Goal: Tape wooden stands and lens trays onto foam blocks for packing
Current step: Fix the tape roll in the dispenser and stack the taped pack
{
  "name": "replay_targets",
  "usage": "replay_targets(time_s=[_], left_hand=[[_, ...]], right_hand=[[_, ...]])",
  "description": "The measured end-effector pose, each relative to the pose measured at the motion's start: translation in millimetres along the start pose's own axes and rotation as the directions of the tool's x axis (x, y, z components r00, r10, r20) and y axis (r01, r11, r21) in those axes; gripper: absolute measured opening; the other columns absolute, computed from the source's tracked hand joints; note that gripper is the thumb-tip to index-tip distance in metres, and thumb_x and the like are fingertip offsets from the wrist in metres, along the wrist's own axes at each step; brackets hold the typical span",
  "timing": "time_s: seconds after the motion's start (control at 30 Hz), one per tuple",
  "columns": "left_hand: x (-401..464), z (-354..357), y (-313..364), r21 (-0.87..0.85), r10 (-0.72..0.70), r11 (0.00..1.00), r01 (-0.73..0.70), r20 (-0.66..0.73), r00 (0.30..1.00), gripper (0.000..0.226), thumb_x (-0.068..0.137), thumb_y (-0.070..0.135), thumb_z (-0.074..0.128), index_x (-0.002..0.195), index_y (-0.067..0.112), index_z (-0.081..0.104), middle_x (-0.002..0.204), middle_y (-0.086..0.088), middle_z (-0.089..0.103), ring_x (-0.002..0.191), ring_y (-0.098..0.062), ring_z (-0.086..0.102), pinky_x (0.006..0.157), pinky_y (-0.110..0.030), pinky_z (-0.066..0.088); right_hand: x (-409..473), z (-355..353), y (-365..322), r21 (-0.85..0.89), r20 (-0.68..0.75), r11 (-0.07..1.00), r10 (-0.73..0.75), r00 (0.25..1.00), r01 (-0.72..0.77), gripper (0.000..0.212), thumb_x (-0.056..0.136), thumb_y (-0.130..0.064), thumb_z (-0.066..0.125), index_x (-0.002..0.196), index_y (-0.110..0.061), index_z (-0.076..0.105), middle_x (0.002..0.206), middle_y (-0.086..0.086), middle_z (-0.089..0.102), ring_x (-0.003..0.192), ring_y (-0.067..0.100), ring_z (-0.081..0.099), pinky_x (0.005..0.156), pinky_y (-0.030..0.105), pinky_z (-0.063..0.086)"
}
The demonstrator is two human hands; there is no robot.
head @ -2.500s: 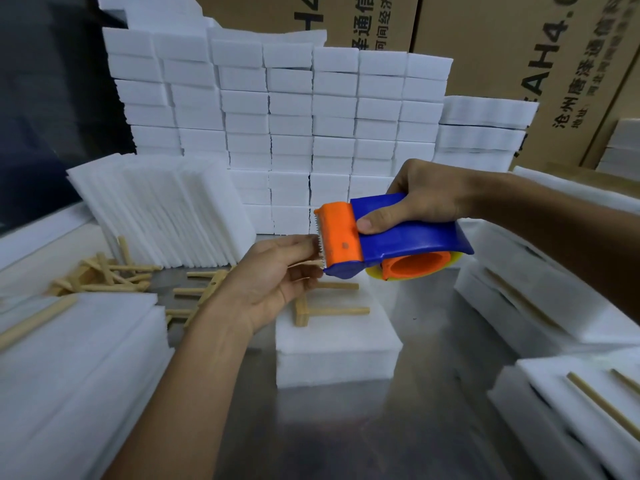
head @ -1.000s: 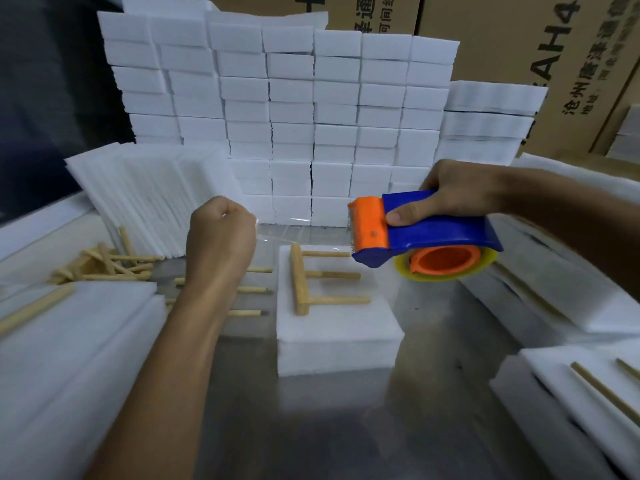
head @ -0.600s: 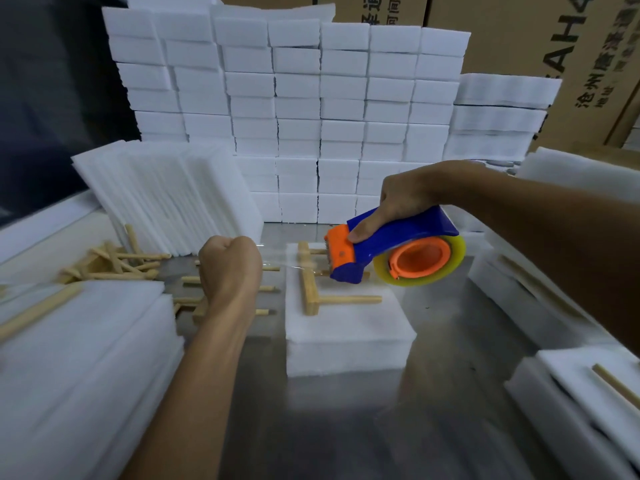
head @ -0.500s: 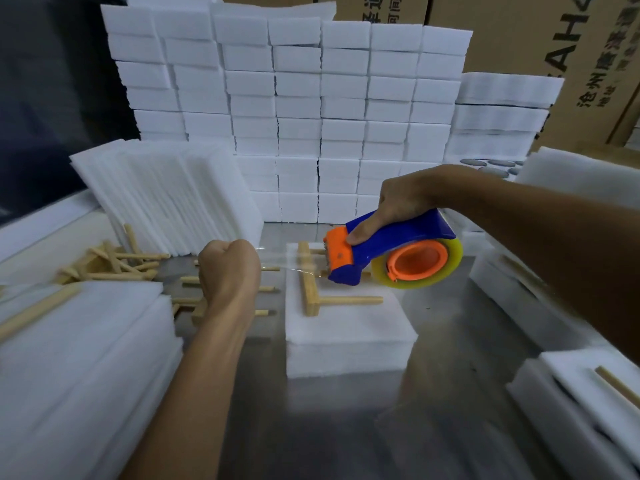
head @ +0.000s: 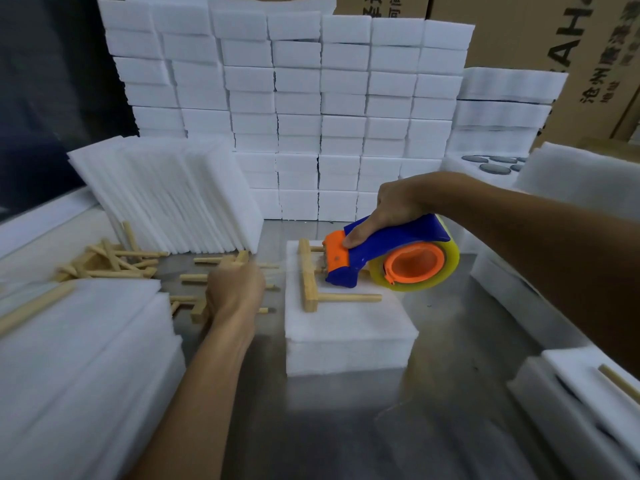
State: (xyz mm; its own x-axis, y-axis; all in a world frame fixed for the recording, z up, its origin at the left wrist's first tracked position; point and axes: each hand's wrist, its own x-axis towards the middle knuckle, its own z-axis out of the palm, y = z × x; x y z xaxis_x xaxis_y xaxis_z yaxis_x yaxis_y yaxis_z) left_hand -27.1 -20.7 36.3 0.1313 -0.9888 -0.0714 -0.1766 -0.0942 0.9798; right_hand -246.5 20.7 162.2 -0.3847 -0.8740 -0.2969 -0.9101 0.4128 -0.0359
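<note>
Cardboard boxes (head: 540,46) w/ printed lettering stand behind everything, past the table's far edge. In front of them, a big wall of stacked white foam blocks (head: 294,109) runs along the far edge of the metal table (head: 346,427). A leaning row of thin foam sheets (head: 173,195) sits at the far-left part, tilted back. A foam stack (head: 79,368) fills the near-left corner, w/ a wooden stick lying on top. More foam pieces (head: 581,403) w/ a stick sit at the near-right corner.

Mid-table: one foam block (head: 346,334) lies flat, apart from the stacks. On its top, toward the far side, lies the wooden stand (head: 310,282), a crossbar w/ rods pointing toward the right edge.

Right hand (head: 391,209) grips the blue/orange tape dispenser (head: 381,258), thumb on the orange head; the head is tipped down onto the stand's middle rods, the yellowish tape roll just off the block's right side.

Left hand (head: 235,289) is motion-blurred, beside the block's left side, fingers curled into a fist; can't tell what, if anything, it pinches.

Loose wooden stands and sticks (head: 114,261) lie scattered toward the left edge, some under the left hand. Dark round lenses (head: 498,164) sit in foam at the far-right.
</note>
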Motion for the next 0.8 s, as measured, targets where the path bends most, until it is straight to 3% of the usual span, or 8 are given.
replay_targets(time_s=[0.07, 0.13, 0.27, 0.4, 0.57, 0.67, 0.8], left_hand=[[-5, 6, -8, 0.058, -0.028, 0.998, 0.026, 0.036, 0.999, 0.013, 0.088, 0.004, 0.048, 0.081, 0.010, 0.056, 0.070, -0.004, 0.054, 0.058, -0.017, 0.050, 0.043, -0.023, 0.035], [-6, 9, -14, 0.106, -0.003, 0.994, -0.002, 0.046, 0.999, 0.011, 0.083, 0.003, 0.052, 0.076, 0.010, 0.056, 0.068, -0.005, 0.054, 0.061, -0.020, 0.051, 0.054, -0.026, 0.038], [-5, 8, -17, 0.166, 0.010, 0.986, -0.029, 0.112, 0.994, 0.016, 0.080, 0.003, 0.058, 0.066, 0.009, 0.060, 0.065, -0.009, 0.058, 0.063, -0.024, 0.055, 0.059, -0.033, 0.046], [-1, 6, -21, 0.165, 0.031, 0.984, -0.064, 0.198, 0.980, 0.011, 0.084, 0.006, 0.067, 0.076, -0.001, 0.070, 0.080, -0.018, 0.071, 0.076, -0.032, 0.067, 0.075, -0.045, 0.058], [2, 3, -24, 0.214, 0.083, 0.967, -0.135, 0.235, 0.968, 0.022, 0.083, 0.026, 0.078, 0.074, 0.009, 0.068, 0.070, -0.008, 0.069, 0.060, -0.024, 0.061, 0.061, -0.039, 0.054], [-2, 3, -25, 0.363, 0.191, 0.897, -0.250, 0.192, 0.963, 0.010, 0.086, 0.019, 0.071, 0.077, 0.019, 0.067, 0.081, 0.001, 0.068, 0.081, -0.024, 0.064, 0.073, -0.041, 0.055], [-9, 4, -26, 0.404, 0.320, 0.836, -0.372, 0.191, 0.928, 0.026, 0.088, 0.004, 0.054, 0.074, 0.022, 0.067, 0.082, 0.000, 0.068, 0.081, -0.024, 0.062, 0.059, -0.028, 0.038]], right_hand=[[0, 1, 0, 0.008, -0.001, 1.000, -0.003, 1.000, 0.003, 0.098, 0.020, -0.092, 0.068, 0.090, -0.023, 0.066, 0.057, -0.007, 0.070, 0.068, 0.018, 0.072, 0.053, 0.028, 0.050], [0, 1, 0, 0.016, -0.003, 1.000, -0.005, 1.000, 0.005, 0.098, 0.020, -0.091, 0.069, 0.089, -0.023, 0.066, 0.056, -0.007, 0.069, 0.069, 0.018, 0.071, 0.054, 0.028, 0.050], [1, 2, 1, 0.022, -0.005, 1.000, -0.003, 1.000, 0.003, 0.096, 0.022, -0.091, 0.068, 0.089, -0.023, 0.065, 0.058, -0.006, 0.070, 0.069, 0.018, 0.071, 0.053, 0.027, 0.049], [2, 3, 1, 0.019, 0.007, 1.000, -0.003, 1.000, 0.003, 0.102, 0.015, -0.092, 0.068, 0.090, -0.023, 0.065, 0.056, -0.008, 0.069, 0.069, 0.018, 0.071, 0.053, 0.027, 0.050], [4, 3, 1, 0.028, 0.010, 1.000, -0.001, 1.000, 0.001, 0.100, 0.017, -0.091, 0.067, 0.091, -0.023, 0.066, 0.059, -0.006, 0.071, 0.070, 0.018, 0.072, 0.055, 0.028, 0.052], [4, 4, 1, 0.029, 0.005, 1.000, 0.002, 1.000, -0.003, 0.099, 0.019, -0.091, 0.068, 0.090, -0.023, 0.067, 0.059, -0.005, 0.071, 0.071, 0.019, 0.072, 0.057, 0.029, 0.053], [3, 4, 2, 0.038, 0.001, 0.999, 0.009, 1.000, -0.009, 0.095, 0.022, -0.090, 0.069, 0.090, -0.023, 0.067, 0.057, -0.006, 0.070, 0.070, 0.019, 0.072, 0.056, 0.028, 0.052]])
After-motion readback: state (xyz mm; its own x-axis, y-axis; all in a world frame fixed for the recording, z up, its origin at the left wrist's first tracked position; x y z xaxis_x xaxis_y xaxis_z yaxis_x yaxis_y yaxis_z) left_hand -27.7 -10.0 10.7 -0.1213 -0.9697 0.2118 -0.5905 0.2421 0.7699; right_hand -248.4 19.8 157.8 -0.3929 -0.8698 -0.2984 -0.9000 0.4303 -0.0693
